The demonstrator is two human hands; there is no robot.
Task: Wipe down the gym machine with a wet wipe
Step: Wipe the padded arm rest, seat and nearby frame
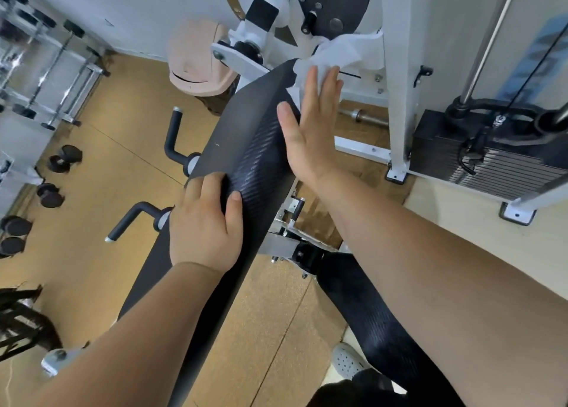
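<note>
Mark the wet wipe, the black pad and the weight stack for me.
wet wipe (338,53): head view, crumpled white middle.
black pad (255,160): head view, ribbed face at mid-length.
weight stack (498,173): head view, striped side of the plates.

Long black vinyl-like pad: matt, fine ribbed weave at its 3 o'clock edge. Crumpled white paper-like wipe: soft, creased. White painted metal frame post: smooth, semi-gloss. Chrome rod, 2 o'clock: polished. Tan cork-look floor: matt, speckled.
</note>
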